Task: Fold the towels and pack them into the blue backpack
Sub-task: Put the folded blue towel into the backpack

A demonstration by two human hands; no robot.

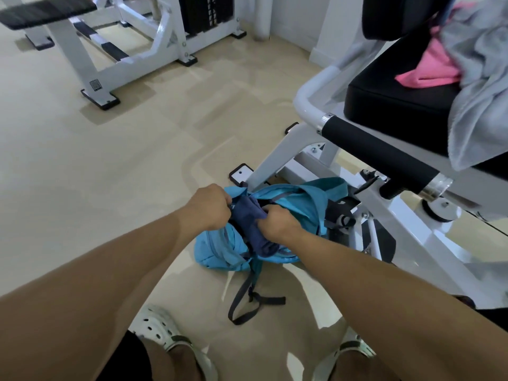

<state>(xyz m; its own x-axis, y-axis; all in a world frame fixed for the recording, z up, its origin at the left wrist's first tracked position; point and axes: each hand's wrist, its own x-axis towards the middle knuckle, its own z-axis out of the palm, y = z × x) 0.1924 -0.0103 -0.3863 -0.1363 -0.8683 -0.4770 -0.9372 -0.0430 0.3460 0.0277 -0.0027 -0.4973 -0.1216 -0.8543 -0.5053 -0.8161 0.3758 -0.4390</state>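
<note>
My white clogs (160, 329) stand on the beige floor (82, 166). Beyond them the blue backpack (288, 207) lies against the machine's white frame (286, 158); my left hand (210, 206) grips its rim while my right hand (277, 222) clutches a navy towel (251, 215) in its mouth. Farther off, pink (428, 70) and grey (483, 86) towels sit on the black seat (390, 100).

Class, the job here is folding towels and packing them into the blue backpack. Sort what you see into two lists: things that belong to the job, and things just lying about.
Belongs to the job:
blue backpack
navy towel
pink towel
grey towel
left hand
right hand

Just lying about:
black seat
weight bench
white clogs
</note>
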